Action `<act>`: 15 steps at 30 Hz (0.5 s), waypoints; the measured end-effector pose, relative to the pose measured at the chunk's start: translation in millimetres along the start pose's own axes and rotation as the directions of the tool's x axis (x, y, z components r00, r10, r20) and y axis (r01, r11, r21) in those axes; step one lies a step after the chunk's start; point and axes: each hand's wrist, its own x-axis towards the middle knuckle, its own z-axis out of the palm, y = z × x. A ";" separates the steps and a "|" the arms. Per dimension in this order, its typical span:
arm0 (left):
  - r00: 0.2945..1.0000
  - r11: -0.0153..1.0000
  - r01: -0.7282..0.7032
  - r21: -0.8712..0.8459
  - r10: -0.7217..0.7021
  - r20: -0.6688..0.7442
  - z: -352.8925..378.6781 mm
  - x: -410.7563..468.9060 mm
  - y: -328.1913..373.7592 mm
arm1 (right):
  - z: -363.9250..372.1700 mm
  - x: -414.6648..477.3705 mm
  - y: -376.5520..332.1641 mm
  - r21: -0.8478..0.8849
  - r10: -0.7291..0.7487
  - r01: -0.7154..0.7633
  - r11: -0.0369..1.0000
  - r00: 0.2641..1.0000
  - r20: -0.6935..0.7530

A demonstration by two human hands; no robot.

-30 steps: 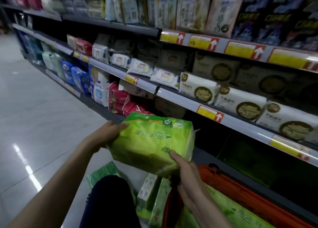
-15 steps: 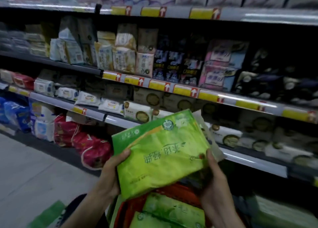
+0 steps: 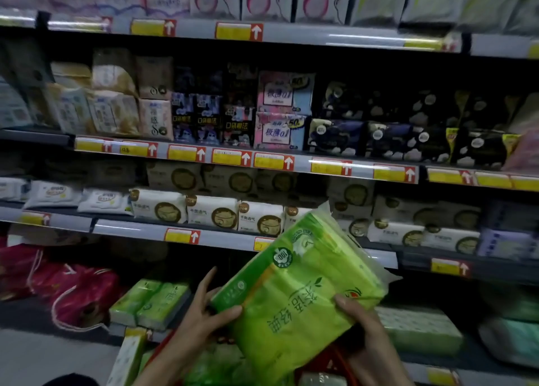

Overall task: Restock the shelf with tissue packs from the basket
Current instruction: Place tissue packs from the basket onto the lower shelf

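A large green tissue pack [image 3: 300,295] is held tilted in front of the shelves, its top end pointing up and right. My left hand [image 3: 201,318] grips its lower left edge and my right hand [image 3: 361,324] grips its right side. Beneath the pack a red basket [image 3: 338,359] shows only part of its rim, with more green packs [image 3: 215,365] inside. On the bottom shelf [image 3: 437,368] stand matching green tissue packs [image 3: 151,302] to the left of my hands.
Red drawstring bags [image 3: 78,292] lie on the bottom shelf at left. White packs [image 3: 213,212] line the shelf above, behind yellow price tags. Pale green and white packs [image 3: 420,327] sit at lower right. A grey floor [image 3: 43,359] shows at bottom left.
The view has swung right and upward to face the shelves. Both hands have lifted the green pack higher and turned it to a steeper tilt, further right in view.
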 end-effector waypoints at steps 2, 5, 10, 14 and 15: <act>0.997 0.964 -0.059 0.259 0.044 0.061 -1.7 15.9 5.0 | -16.7 17.0 -4.7 -0.110 -0.076 0.078 0.991 0.997 0.021; 0.966 0.894 -0.103 0.435 -0.014 0.259 15.9 39.7 7.4 | -28.0 44.8 -17.3 -0.231 -0.124 0.139 0.963 0.989 0.079; 0.954 0.818 -0.168 0.550 -0.006 0.301 48.7 74.7 -10.5 | -49.4 83.2 -30.8 -0.370 -0.126 0.214 0.904 0.961 0.247; 0.980 0.836 -0.112 0.538 0.003 0.198 63.2 96.1 -31.4 | -62.7 94.6 -36.1 -0.476 -0.157 0.321 0.819 0.922 0.353; 0.984 0.829 -0.119 0.547 0.023 0.179 66.6 98.5 -36.8 | -63.3 94.4 -37.7 -0.503 -0.155 0.326 0.800 0.923 0.353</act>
